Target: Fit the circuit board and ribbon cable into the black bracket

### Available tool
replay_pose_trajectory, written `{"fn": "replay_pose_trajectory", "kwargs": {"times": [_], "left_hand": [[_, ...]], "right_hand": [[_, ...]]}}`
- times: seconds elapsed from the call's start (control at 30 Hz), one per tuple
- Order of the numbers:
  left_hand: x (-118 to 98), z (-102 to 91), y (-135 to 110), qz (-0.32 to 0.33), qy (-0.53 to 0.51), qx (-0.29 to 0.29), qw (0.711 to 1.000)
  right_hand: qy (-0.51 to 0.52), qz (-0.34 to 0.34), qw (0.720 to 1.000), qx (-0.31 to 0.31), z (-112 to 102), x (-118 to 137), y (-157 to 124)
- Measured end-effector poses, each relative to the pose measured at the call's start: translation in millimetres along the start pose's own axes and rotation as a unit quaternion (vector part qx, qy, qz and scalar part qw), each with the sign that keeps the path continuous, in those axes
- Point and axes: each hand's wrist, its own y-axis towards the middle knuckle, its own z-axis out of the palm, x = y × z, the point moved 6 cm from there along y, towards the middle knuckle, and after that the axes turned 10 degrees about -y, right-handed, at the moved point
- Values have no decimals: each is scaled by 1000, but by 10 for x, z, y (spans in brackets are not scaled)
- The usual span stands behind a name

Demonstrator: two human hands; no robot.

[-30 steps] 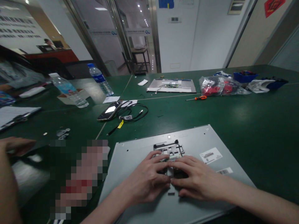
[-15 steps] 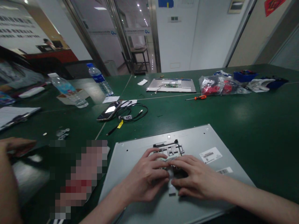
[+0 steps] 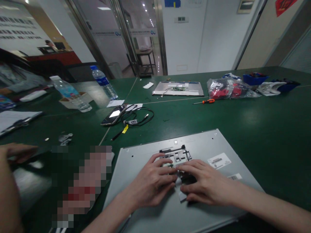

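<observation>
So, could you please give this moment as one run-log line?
left hand: over grey panel | right hand: at pale strip, grip unclear | grey panel: on green table | orange screwdriver: beyond panel

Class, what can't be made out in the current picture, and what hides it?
All in the head view:
1. Pale strip: partly hidden by the right hand, so its grip is unclear.
2. Metal panel: its near side is cut off by the bottom edge.
3. Upper label: print too small to read.
4. Lower label: partly behind the right wrist.
5. Item at left: blurred by pixelation.
</observation>
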Motion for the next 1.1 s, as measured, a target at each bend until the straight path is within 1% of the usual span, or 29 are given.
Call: {"fn": "replay_pose_trajectory", "kwargs": {"times": [0.17, 0.5, 0.67, 0.87, 1.0, 1.1], "left_hand": [[4, 12, 3, -1, -1, 6, 1000], [0, -8, 13, -1, -9, 8, 1000], [0, -10, 7, 0, -7, 7, 1000], [35, 37, -18, -1, 3, 16, 1000], [47, 52, -39, 0, 15, 16, 1000], [40, 52, -39, 2, 21, 13, 1000]], "right_hand": [[3, -4, 1000, 13, 7, 20, 5], [5, -3, 1000, 7, -12, 21, 18], [-11, -2, 1000, -4, -17, 6, 6], [-29, -16, 999, -30, -12, 34, -13], [-35, 0, 998, -48, -6, 8, -26], [-37, 10, 998, -43, 15, -15, -31]]}}
